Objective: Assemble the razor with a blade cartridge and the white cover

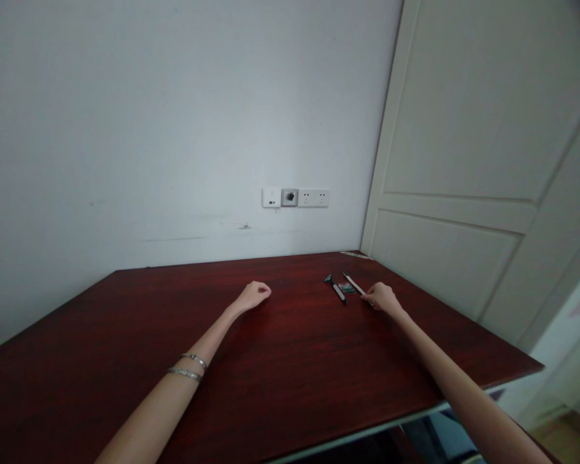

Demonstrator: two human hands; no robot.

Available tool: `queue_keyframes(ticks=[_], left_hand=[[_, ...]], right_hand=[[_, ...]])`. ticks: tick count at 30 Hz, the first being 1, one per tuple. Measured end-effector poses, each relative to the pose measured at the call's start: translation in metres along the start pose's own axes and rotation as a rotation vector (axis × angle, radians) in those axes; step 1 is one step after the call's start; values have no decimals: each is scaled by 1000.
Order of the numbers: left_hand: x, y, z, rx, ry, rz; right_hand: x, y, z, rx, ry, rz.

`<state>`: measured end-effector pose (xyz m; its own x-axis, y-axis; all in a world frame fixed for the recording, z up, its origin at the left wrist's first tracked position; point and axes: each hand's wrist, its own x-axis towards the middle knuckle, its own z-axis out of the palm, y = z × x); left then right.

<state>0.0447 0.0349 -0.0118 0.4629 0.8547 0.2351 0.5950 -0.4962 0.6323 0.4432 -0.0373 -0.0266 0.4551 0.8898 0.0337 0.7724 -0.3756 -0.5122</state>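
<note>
My right hand [381, 298] pinches the near end of a slim white stick with a dark tip, which looks like a toothbrush [354, 282]; it lies slanted on the dark red table [290, 361]. Just left of it is a small clear packet [347, 289] with pink and teal markings, its contents too small to make out. Beyond the packet on the left lies a razor [337, 290] with a grey and black handle, its head pointing away. My left hand [252, 296] rests over the middle of the table with fingers curled closed, and nothing shows in them.
A row of wall sockets and switches [296, 198] sits above the table's back edge. A thin pale strip [356, 255] lies in the far right corner. The white panelled door [444, 258] borders the table's right side. Blue items [439, 435] show below the front edge.
</note>
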Motion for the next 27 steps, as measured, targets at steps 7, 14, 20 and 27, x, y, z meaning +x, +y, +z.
queue_keyframes(ticks=[7,14,20,27], left_hand=[[-10,-15,-13,18,32,-20],[-30,-34,-34,131,59,-109],[-48,-47,-45,228,42,-126],[-52,-56,-28,388,25,-145]], right_hand=[[-5,-31,-5,-217,213,-159],[-26,-127,25,-191,188,-458],[-62,-185,87,-188,27,-710],[-70,-201,132,-186,1,-864]])
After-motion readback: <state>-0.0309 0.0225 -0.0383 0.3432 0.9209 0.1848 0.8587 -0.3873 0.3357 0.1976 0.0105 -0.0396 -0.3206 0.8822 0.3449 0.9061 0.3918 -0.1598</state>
